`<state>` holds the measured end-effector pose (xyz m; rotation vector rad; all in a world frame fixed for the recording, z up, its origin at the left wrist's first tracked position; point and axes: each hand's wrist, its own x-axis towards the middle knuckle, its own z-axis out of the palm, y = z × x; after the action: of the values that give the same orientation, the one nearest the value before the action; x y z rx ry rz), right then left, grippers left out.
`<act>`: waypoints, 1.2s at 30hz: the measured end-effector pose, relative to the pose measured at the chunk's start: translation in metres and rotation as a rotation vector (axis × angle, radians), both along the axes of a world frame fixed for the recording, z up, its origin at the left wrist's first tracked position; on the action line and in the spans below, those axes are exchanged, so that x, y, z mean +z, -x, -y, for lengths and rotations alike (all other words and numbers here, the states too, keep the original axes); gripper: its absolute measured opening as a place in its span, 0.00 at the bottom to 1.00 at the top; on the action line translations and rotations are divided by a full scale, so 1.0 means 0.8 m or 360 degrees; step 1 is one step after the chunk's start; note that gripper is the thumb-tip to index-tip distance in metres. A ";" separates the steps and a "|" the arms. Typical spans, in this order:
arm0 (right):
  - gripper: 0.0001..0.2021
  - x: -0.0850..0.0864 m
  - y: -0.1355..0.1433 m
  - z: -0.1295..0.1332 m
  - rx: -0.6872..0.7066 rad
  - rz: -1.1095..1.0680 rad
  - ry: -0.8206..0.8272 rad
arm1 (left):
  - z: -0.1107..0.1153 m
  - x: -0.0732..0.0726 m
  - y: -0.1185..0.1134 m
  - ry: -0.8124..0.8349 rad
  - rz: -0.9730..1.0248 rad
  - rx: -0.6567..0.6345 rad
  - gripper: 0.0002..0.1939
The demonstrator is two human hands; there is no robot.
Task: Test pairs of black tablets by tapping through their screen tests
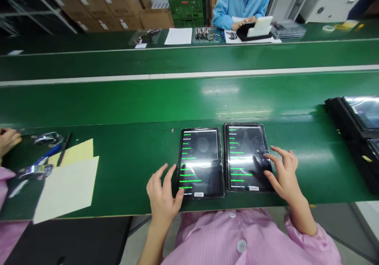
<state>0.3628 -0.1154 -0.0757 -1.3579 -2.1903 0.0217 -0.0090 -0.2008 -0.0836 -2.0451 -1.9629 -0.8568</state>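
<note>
Two dark tablets lie side by side, face up, on the green bench. The left tablet (pixel 204 166) shows a list of mostly green text lines, with a small white label at its lower edge. A similar list is lit on the right tablet (pixel 247 154), which has a bright reflection across its screen. My left hand (pixel 162 196) is at the left tablet's left edge, fingers spread, thumb over the lower corner. At the right edge of the other tablet is my right hand (pixel 284 172), index finger and thumb over the screen, fingers apart. Neither hand grips anything.
Yellow and white paper sheets (pixel 69 190), a black pen (pixel 63 148) and clear-wrapped items lie left, near another person's hand (pixel 8 140). A black tray (pixel 349 142) with tablets stands right. Across the bench, a person in blue (pixel 242 4) sits near a propped device.
</note>
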 end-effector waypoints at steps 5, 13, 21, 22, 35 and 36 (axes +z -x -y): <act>0.19 0.001 0.009 -0.004 -0.0003 0.0056 0.0045 | -0.005 -0.004 -0.006 0.0233 0.0088 -0.0053 0.30; 0.22 -0.002 0.047 -0.008 0.0085 0.0323 0.0122 | -0.017 -0.008 -0.006 0.0344 0.0142 -0.0112 0.28; 0.27 -0.007 -0.001 -0.023 -0.0194 -0.0024 0.0002 | -0.023 -0.008 -0.004 0.0371 0.0112 -0.0093 0.30; 0.27 -0.009 -0.008 -0.025 -0.0215 -0.0054 -0.0002 | -0.024 -0.008 -0.003 0.0362 0.0110 -0.0104 0.30; 0.28 0.004 -0.019 -0.118 -0.0107 -0.0709 -0.0288 | -0.065 0.021 0.019 0.0353 0.0122 -0.0165 0.42; 0.27 -0.001 -0.014 -0.135 -0.0109 -0.0826 -0.0253 | -0.083 0.030 0.021 0.0393 0.0138 -0.0261 0.42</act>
<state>0.3738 -0.0074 -0.0768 -1.1782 -1.6758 0.1539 -0.0258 -0.1347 -0.0596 -2.3726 -2.0595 -0.7791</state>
